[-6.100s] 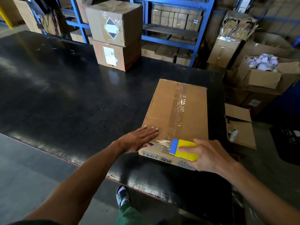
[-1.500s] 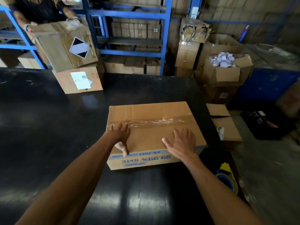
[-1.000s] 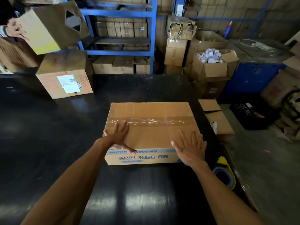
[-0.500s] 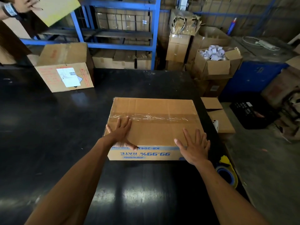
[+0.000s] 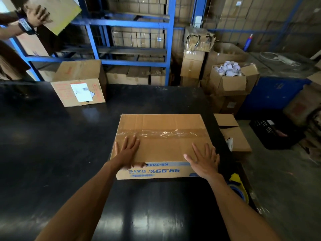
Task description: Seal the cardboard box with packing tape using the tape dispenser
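Barely shifted: flat palms (image 5: 127, 152), crinkly-taped cardboard (image 5: 161, 146).

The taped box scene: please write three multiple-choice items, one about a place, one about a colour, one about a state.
1. Where is the tape dispenser?
A. on the box
B. on the table by the right arm
C. in the left hand

2. What colour is the print on the box?
A. red
B. green
C. blue

3. How are the two hands?
A. flat and open on the box
B. closed on the dispenser
C. off the table

Key: 1 B, it lies at the table edge. 2 C, the side lettering is blue. 3 A, left hand and right hand press the top, fingers spread.
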{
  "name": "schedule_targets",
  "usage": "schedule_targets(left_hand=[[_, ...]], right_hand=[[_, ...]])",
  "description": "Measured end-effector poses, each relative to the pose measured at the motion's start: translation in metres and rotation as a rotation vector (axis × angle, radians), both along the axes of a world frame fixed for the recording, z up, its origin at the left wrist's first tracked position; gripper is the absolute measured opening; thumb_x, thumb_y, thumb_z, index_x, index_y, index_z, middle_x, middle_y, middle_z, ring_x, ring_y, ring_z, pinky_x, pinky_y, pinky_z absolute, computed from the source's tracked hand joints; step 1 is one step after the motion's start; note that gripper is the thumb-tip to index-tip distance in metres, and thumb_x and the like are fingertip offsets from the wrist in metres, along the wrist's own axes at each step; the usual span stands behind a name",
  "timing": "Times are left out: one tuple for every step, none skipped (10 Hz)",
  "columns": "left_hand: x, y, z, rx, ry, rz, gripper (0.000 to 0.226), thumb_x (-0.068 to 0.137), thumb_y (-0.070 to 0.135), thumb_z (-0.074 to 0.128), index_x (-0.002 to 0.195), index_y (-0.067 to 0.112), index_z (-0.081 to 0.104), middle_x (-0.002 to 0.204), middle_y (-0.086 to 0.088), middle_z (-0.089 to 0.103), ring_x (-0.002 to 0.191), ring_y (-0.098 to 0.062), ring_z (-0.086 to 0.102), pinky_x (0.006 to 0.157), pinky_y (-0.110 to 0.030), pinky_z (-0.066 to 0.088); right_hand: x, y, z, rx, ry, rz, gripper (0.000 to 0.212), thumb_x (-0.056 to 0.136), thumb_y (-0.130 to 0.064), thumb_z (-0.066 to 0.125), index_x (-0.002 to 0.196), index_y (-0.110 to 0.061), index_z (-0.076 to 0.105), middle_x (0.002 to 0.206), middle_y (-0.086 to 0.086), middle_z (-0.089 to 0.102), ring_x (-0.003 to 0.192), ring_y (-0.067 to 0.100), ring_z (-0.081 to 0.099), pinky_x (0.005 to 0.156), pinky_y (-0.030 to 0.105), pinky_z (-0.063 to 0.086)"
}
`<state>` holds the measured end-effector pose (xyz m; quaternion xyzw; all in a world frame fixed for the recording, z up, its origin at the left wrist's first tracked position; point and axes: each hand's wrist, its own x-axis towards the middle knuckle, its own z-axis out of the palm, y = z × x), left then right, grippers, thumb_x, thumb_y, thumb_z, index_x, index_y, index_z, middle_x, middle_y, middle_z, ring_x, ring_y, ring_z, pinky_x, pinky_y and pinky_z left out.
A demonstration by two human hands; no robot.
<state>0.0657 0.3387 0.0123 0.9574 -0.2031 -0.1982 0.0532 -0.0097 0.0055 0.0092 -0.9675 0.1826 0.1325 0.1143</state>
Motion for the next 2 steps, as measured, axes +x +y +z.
schedule_targets(left_hand=[[-0.016, 0.008, -0.001, -0.084, -0.11, 0.019, 0.13, 0.062, 0.101, 0.015, 0.159, 0.019, -0.013, 0.164, -0.008, -0.025, 0.148, -0.035, -0.029, 0.114, -0.067, -0.019], [-0.066, 0.01, -0.032, -0.265, -0.277, 0.061, 0.109, 0.082, 0.089, 0.022, 0.161, 0.014, 0.016, 0.169, -0.01, 0.0, 0.155, -0.033, -0.007, 0.12, -0.063, -0.006]], right_hand=[[0.002, -0.004, 0.01, 0.078, 0.006, 0.037, 0.081, 0.082, -0.085, 0.013, 0.151, -0.049, -0.013, 0.163, 0.005, -0.023, 0.146, 0.033, -0.027, 0.115, 0.054, -0.018], [-0.023, -0.022, -0.006, 0.118, -0.247, 0.093, 0.077, 0.09, -0.077, 0.023, 0.155, -0.043, 0.001, 0.165, 0.004, -0.013, 0.147, 0.023, -0.027, 0.117, 0.049, -0.017]])
